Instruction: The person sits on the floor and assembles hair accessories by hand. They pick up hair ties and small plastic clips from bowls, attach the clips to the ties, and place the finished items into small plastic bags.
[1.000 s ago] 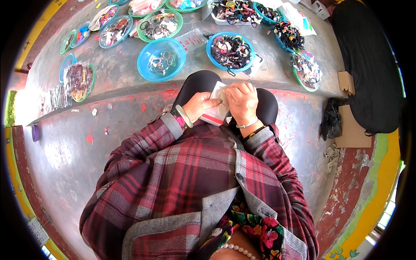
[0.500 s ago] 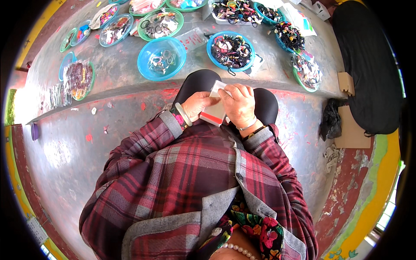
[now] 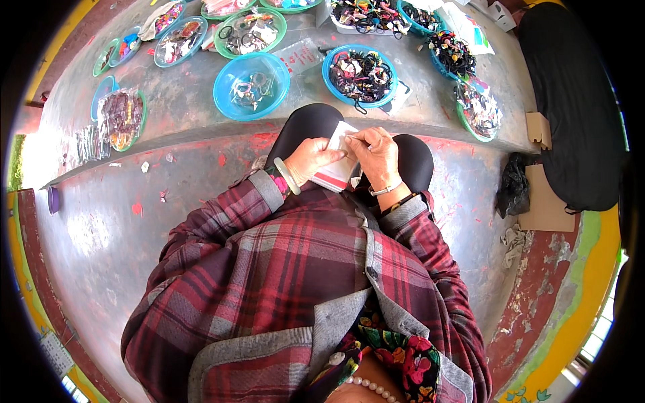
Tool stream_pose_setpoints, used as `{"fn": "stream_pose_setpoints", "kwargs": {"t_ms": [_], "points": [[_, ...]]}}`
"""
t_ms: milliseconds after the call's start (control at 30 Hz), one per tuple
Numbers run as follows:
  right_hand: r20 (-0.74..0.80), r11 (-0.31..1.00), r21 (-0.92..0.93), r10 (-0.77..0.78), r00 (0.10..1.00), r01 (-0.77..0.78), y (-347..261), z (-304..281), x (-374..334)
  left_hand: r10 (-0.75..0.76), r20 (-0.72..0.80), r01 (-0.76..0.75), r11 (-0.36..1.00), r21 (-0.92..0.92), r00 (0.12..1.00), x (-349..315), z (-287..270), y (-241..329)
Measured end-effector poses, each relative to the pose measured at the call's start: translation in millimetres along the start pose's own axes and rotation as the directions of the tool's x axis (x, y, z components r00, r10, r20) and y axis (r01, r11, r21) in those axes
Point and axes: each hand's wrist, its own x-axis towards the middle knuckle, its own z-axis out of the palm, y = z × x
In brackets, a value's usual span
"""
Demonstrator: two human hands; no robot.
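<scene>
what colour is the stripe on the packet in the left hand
The stripe is red, seen best in the head view.

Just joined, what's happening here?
A person's left hand holds a flat white rectangular packet with a red stripe above their lap. Their right hand is at the packet's upper part; whether it pinches anything is too small to tell. Ahead, a round translucent blue bowl holds a few small items, left of a fuller round blue bowl.
</scene>
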Motion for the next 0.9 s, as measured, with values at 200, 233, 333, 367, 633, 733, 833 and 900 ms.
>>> {"fn": "stream_pose_setpoints", "kwargs": {"t_ms": [200,233,333,367,633,733,833,900], "points": [[0.042,0.996,-0.077,-0.044,0.998,0.047,-4,-4,2,-0.063,-0.001,0.063,0.99,-0.125,0.998,2,0,2],[0.065,0.997,-0.075,-0.016,0.998,0.021,-4,-4,2,-0.068,0.0,0.067,0.986,-0.155,0.998,1,1,3],[0.078,0.916,0.285,0.273,0.959,-0.284,-12,-2,-2,-0.09,0.004,0.09,0.991,-0.095,0.996,0,3,8],[0.059,0.97,0.176,0.158,0.986,-0.166,-15,-4,-1,-0.032,0.002,0.032,0.999,-0.028,0.999,1,3,6],[0.01,0.999,0.034,-0.028,1.0,0.028,-19,-6,3,-0.023,0.052,0.015,0.988,0.154,0.998,2,3,6],[-0.029,0.99,0.124,0.065,0.997,-0.061,1,2,-2,-0.055,0.135,0.065,0.995,-0.074,0.989,-3,6,13],[0.015,0.989,0.104,0.099,0.995,-0.1,-12,-2,1,-0.038,0.151,0.05,0.996,-0.077,0.988,-5,2,9],[0.015,0.998,0.019,0.066,0.998,-0.066,-12,-2,0,-0.054,0.165,0.065,0.996,-0.06,0.985,-4,-2,5]]}}
